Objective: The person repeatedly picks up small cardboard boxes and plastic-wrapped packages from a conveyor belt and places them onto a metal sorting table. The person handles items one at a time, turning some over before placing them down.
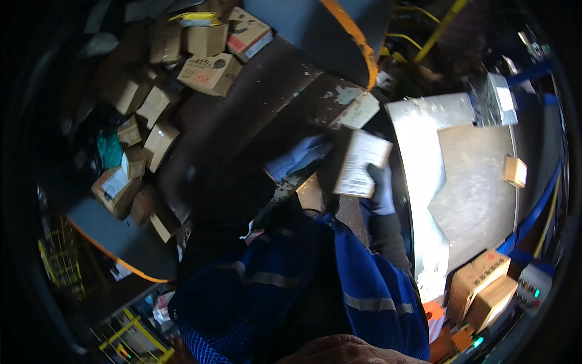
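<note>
My right hand (383, 189), in a grey and dark work glove, grips the lower right edge of a cardboard box (361, 164). A white label with writing covers the box's upper face. My left hand (300, 157), gloved and blurred by motion, is to the left of the box over the dark sorting surface (245, 123); whether its fingers hold anything is unclear. Just above the held box lies a pale flat parcel (359, 110) at the edge of the dark surface.
Several cardboard boxes (211, 73) and a green bag (109, 150) are heaped at left. At right, a metal chute (418, 182) borders a conveyor (482, 182) carrying a small box (515, 172) and a wrapped parcel (500, 100). Stacked boxes (482, 282) stand at lower right, near a control box (534, 286).
</note>
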`<state>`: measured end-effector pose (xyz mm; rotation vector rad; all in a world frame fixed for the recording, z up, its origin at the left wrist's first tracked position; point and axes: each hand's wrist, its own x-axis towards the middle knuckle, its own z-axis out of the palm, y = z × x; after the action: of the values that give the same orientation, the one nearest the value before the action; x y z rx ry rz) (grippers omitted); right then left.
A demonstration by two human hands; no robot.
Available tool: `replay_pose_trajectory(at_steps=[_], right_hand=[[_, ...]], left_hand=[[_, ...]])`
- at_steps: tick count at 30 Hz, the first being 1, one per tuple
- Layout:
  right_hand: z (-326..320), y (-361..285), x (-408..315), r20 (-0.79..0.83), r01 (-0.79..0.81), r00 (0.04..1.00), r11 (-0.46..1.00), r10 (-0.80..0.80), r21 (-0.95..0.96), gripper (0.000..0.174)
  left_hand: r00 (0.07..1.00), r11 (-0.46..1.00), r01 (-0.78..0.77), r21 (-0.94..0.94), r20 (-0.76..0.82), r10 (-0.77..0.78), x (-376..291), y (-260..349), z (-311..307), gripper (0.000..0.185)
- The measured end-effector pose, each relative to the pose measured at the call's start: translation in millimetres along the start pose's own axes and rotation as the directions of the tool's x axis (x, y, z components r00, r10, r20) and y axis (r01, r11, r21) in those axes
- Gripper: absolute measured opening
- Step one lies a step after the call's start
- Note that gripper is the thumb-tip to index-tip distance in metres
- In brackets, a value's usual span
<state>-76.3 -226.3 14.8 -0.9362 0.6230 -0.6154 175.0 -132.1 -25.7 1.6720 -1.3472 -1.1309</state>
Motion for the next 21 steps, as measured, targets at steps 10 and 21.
replay_pose_trajectory(at_steps=[10, 21], right_hand=[[-277.0, -115.0, -95.2, -0.785, 0.227, 0.536, 0.948, -0.311, -0.221, 0.067], [-143.8, -78.9, -29.4, -0.359, -0.232, 0.594, 0.274, -0.719, -0.933, 0.063]], left_hand=[[0.387, 0.619, 0.746, 0.248, -0.917, -0.099, -18.6, -113.3, -221.5, 0.088], [0.683, 0.647, 0.521, 0.557, -0.727, 0.076, -51.1, -115.0, -246.5, 0.055]])
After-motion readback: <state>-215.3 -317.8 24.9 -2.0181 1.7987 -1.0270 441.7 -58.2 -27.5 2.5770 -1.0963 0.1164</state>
